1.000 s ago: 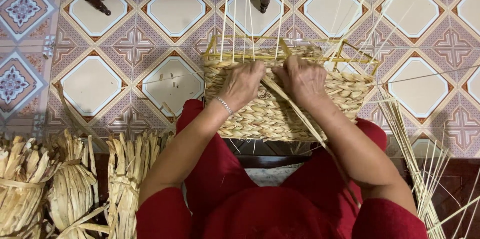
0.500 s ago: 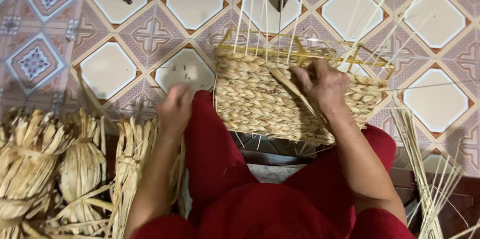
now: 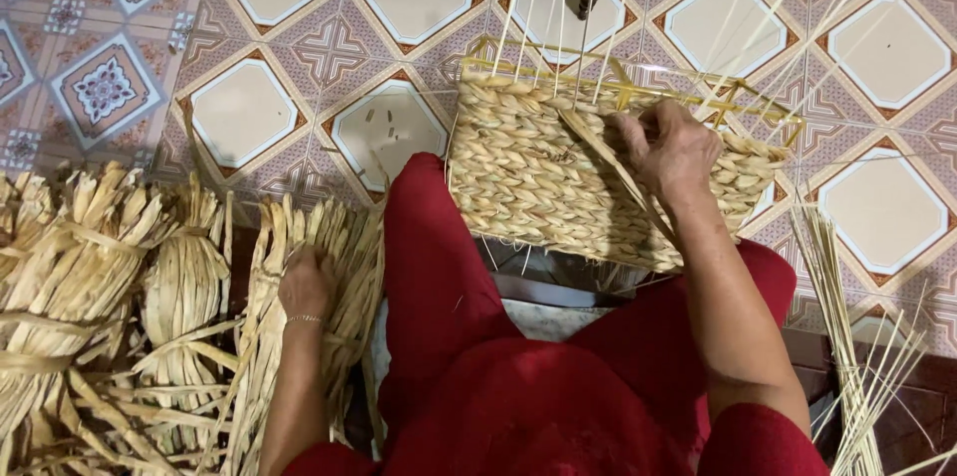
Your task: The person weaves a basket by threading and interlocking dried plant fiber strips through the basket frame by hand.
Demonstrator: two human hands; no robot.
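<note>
Left hand (image 3: 304,282) has moved off the woven basket (image 3: 558,177) to the dried-leaf bundle (image 3: 319,267) at 8 o'clock.
Right hand (image 3: 673,147) pinches a loose strand (image 3: 608,162) at 1 o'clock; left grip unclear. Slack could loosen the weave.

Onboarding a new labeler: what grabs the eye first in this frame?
The half-woven straw basket at centre, resting on the red-clad lap, with the right hand on its upper edge. To the left, the left hand lies on a bundle of dried leaf strips. Under it all, the patterned tile floor.
</note>
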